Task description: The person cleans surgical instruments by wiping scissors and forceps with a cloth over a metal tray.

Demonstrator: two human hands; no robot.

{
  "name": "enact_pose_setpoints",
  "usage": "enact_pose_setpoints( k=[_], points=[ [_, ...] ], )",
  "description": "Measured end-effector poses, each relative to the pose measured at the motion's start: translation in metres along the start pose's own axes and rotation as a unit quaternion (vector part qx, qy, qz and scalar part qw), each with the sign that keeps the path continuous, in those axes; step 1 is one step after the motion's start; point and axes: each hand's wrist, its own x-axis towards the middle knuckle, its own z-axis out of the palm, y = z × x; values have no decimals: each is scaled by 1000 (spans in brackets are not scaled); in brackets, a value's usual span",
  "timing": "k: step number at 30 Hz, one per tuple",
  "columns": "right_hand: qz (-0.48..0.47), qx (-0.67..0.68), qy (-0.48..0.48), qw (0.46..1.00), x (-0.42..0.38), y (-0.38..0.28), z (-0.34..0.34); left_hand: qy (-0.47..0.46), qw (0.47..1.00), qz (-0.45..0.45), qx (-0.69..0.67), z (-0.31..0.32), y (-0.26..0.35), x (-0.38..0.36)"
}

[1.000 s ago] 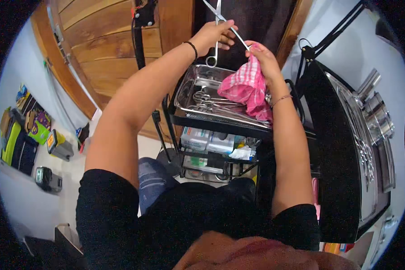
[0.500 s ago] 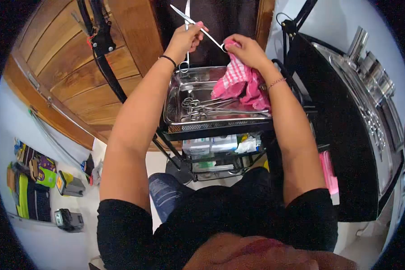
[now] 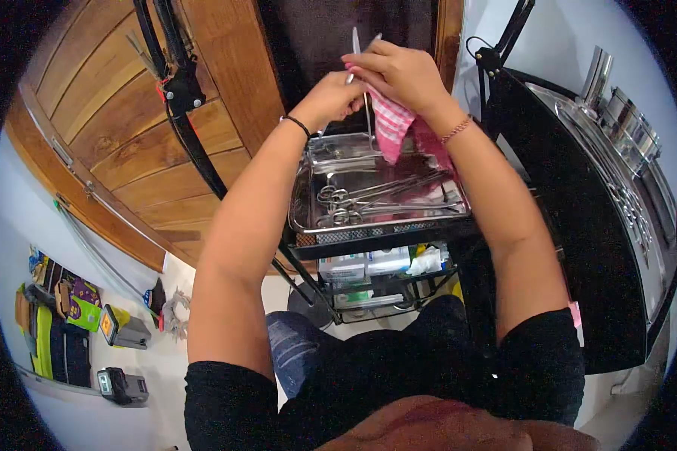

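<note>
Above the metal tray (image 3: 384, 223), both hands are close together on a pair of opened scissors (image 3: 356, 46) whose blades point up. My left hand (image 3: 337, 98) is closed on the scissors' lower part. Just to its right, my right hand (image 3: 399, 74) is closed round a pink-and-white checked cloth (image 3: 390, 126) and presses it against the scissors. The cloth hangs down over the tray. Several metal instruments with ring handles (image 3: 340, 197) lie inside the tray, rings toward the left. My fingers partly hide the scissors.
The tray stands on a black cart with packages (image 3: 368, 263) on its lower shelf. At right, a black table (image 3: 572, 225) bears a long tray of instruments (image 3: 628, 192) and metal canisters (image 3: 630, 129). Black stand arms (image 3: 184, 98) rise at left beside a wooden door (image 3: 113, 113).
My right hand has moved up the scissors with the cloth, from the ring handle toward the blades, and now meets my left hand. The view has shifted slightly.
</note>
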Motion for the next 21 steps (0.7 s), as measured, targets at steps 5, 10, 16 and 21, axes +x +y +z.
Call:
enact_pose_setpoints(
  k=[5, 10, 16, 21],
  points=[
    [210, 127, 106, 964, -23, 19, 13, -115, 993, -11, 27, -2, -6, 3],
    [75, 49, 47, 995, -28, 10, 14, -119, 992, -21, 26, 3, 2, -7],
    [173, 85, 98, 976, -28, 27, 10, -115, 991, -30, 58, 3, -1, -5],
    [73, 106, 79, 989, -27, 17, 13, -111, 992, -32, 44, 4, 2, -6]
  ],
)
